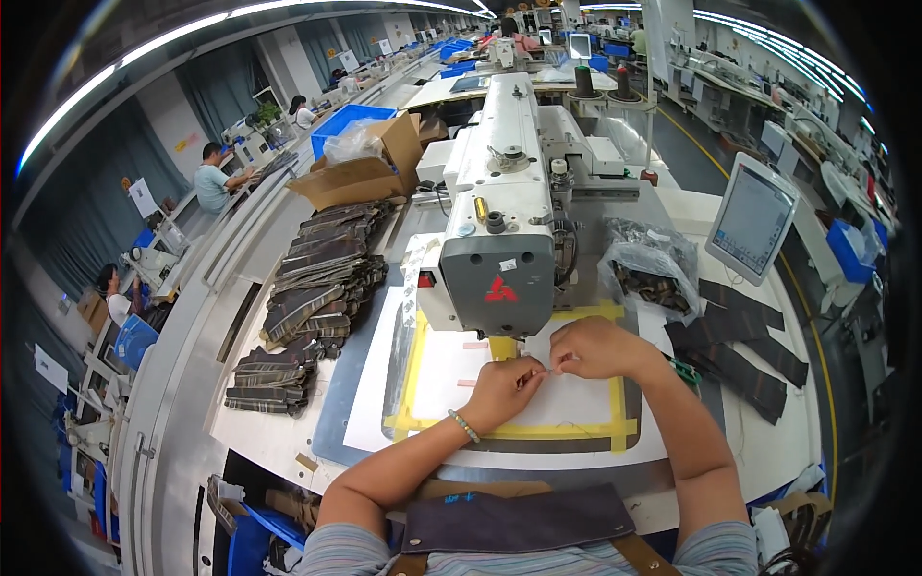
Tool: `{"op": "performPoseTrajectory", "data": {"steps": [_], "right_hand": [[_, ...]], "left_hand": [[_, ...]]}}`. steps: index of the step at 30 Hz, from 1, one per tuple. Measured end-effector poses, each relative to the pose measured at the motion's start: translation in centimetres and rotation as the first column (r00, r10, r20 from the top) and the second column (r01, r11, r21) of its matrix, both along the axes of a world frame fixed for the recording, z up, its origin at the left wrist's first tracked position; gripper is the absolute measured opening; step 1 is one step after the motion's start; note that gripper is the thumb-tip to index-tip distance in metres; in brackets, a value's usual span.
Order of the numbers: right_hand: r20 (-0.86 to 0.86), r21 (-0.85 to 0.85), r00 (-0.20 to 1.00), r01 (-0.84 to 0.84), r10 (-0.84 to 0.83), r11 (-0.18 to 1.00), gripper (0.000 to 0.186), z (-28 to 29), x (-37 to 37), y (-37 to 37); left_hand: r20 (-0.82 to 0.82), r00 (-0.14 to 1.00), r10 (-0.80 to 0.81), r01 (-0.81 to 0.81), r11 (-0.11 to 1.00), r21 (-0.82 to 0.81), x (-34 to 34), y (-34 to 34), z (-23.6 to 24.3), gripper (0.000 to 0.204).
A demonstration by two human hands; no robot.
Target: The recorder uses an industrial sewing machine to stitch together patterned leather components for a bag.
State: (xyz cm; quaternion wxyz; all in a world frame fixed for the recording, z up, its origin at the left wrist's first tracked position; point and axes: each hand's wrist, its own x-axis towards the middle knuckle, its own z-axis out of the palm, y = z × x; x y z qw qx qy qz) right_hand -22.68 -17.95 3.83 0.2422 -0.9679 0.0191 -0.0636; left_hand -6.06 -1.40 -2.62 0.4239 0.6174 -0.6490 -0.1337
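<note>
Under the grey and white head of an industrial sewing machine [499,250], my two hands meet with pinched fingertips. My left hand [503,392], a bead bracelet [464,426] on its wrist, is closed. Beside it, my right hand [594,348] is bent down at the wrist, fingers pinched too. Whatever thin thing is between the fingertips is too small to make out. Below them lies a white sewing template [451,389] edged with yellow tape [538,431]. Small pinkish strips [468,383] show on it, left of my hands.
Stacked dark striped fabric pieces [322,269] lie at left, before an open cardboard box [394,154]. At right are a plastic bag of fabric [653,274], loose dark pieces [740,350], green-handled scissors [685,372] and a tilted screen [754,219]. Other people work at far left.
</note>
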Motion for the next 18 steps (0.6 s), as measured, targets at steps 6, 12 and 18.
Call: {"op": "performPoseTrajectory", "data": {"steps": [6, 12, 18], "right_hand": [[0.202, -0.081, 0.95, 0.257, -0.237, 0.963, 0.009, -0.6, 0.1, -0.2], [0.254, -0.187, 0.963, 0.138, -0.088, 0.973, 0.015, -1.4, 1.2, 1.8], [0.248, -0.256, 0.967, 0.12, -0.055, 0.959, 0.015, -2.5, 1.9, 1.3]], "left_hand": [[-0.101, 0.987, 0.126, -0.12, 0.991, 0.059, 0.4, -0.5, -1.1, 0.012], [-0.299, 0.947, 0.114, -0.082, 0.99, 0.119, 1.1, -1.1, -2.1, 0.012], [-0.382, 0.913, 0.142, -0.086, 0.983, 0.159, 1.2, -1.2, -2.0, 0.014]]}}
